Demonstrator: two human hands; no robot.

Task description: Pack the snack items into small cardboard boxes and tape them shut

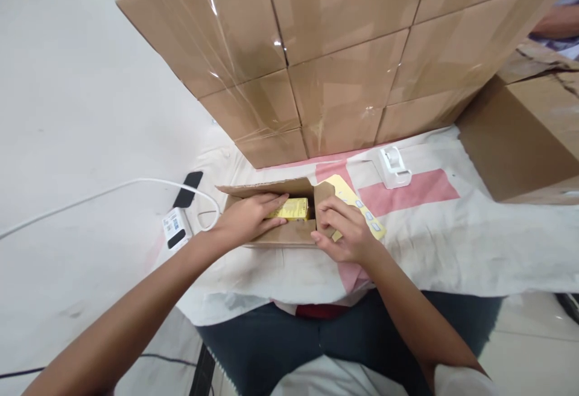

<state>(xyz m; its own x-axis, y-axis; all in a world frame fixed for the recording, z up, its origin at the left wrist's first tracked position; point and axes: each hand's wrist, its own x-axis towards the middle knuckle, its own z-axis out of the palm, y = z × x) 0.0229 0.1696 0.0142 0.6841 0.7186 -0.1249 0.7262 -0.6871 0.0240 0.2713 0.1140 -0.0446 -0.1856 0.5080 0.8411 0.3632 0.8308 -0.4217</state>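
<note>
1. Left of centre, a white device (176, 229) is set near a black, phone-like object (189, 190).
2. The left hand (256, 218) is laid at the left end of a yellow box (294, 209), thumb and fingers parted; whether it is clamped cannot be told.
3. At the centre, the yellow box is contained in an open carton (289, 233); its long axis is directed left to right, and the left hand is nearer.
4. Above, taped boxes (339, 76) are stacked, their contents hidden.
5. The right hand (346, 232) is curled at the right flap (323, 191); whether this is pinched cannot be told.
6. Farther right, a yellow sheet (348, 194) and a tape dispenser (392, 170) are placed.
7. At the right edge, a larger carton (525, 137) is seen.
</note>
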